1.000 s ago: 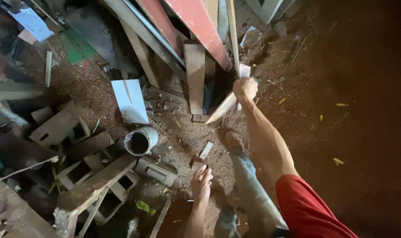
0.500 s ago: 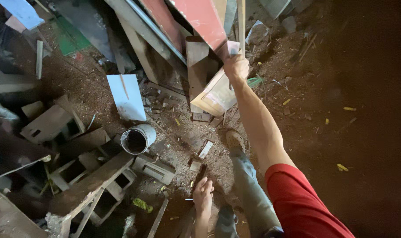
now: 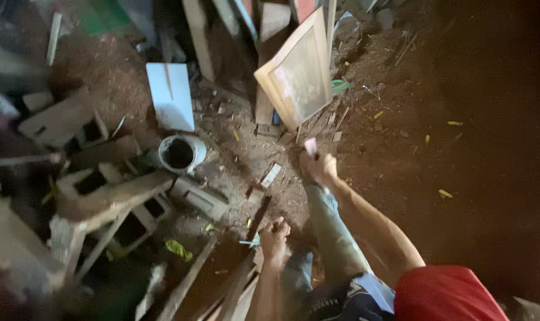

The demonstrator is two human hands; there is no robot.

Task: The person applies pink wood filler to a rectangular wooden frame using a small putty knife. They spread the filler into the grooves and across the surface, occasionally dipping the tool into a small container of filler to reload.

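Head view: framed panel leans well beyond right hand fingers.

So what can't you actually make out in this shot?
Head view only:
- Left side: the blocks and planks smear with motion blur.
- Right hand: something small and pale sticks up from it; too blurred to identify.
- Left hand: curled, grip unclear.
- Framed panel: top cut off by the upper edge.
- Right side: ground lost in darkness.

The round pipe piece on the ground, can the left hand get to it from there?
Probably, with a bend and stretch. The left hand is curled and apart from the pipe piece; only low rubble and a concrete block lie between.
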